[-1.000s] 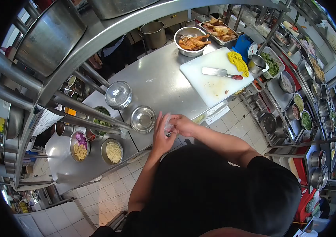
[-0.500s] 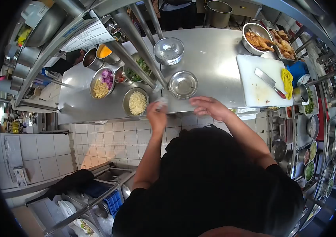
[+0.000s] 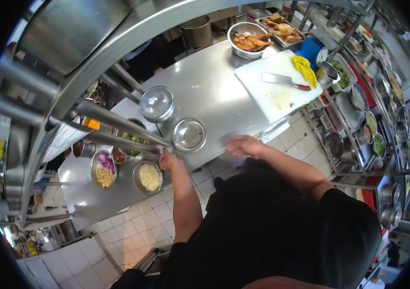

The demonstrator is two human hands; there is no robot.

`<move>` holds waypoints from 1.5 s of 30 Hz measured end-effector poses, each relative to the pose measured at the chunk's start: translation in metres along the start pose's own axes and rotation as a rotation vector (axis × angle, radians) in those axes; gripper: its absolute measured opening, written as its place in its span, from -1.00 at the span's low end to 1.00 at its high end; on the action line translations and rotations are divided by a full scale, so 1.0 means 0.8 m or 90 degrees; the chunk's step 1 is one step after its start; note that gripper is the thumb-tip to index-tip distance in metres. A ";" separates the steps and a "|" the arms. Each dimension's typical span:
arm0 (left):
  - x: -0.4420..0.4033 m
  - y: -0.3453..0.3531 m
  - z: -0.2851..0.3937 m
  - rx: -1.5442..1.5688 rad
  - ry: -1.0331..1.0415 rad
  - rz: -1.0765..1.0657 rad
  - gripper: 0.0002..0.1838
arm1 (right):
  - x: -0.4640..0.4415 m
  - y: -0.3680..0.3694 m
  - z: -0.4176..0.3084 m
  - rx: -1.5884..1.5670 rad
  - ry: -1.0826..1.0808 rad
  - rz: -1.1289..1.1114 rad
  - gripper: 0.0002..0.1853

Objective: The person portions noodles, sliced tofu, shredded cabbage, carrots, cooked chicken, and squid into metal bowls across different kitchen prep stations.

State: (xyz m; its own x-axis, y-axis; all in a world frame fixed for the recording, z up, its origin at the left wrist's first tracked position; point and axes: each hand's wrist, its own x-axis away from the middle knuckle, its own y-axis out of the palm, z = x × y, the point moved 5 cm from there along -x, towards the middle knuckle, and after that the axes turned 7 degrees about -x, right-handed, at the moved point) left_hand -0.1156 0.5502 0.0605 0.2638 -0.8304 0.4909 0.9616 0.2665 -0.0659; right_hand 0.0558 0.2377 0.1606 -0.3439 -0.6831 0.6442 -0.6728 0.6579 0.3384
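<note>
My left hand point(image 3: 169, 160) is at the front of the steel table, right beside the bowl of noodles point(image 3: 150, 177) and close to the foot of a metal post. Its fingers are drawn together; a small whitish bit shows at their tips, too unclear to name. My right hand point(image 3: 244, 146) hovers off the table's front edge with fingers loosely bent and nothing in them. Between and beyond the hands sits a shallow steel bowl point(image 3: 189, 135). Behind that stands a stack of clear bowls point(image 3: 157, 104).
On the right, a white cutting board point(image 3: 278, 102) carries a cleaver point(image 3: 277, 79) and a yellow cloth point(image 3: 304, 71). A bowl of cooked poultry point(image 3: 248, 42) stands behind it. Left are a bowl of onion and chopped pieces point(image 3: 104, 169) and metal shelf posts point(image 3: 118, 120). Racks line the right side.
My view has turned to the right, so the table appears tilted. The left hand has moved left toward the post and noodle bowl; the right hand has lowered away from the shallow steel bowl.
</note>
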 end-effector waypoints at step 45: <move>0.353 0.080 -0.010 -0.072 0.240 -0.158 -0.65 | -0.153 -0.299 -0.504 1.098 -0.417 0.201 -0.39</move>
State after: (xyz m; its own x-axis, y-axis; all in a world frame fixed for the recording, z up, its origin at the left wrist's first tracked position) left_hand 0.0210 0.3292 0.1880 0.0137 -0.9879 0.1543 0.9959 -0.0004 -0.0910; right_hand 0.5234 0.2917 0.2774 -0.4549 -0.8882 0.0642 -0.2352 0.0503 -0.9707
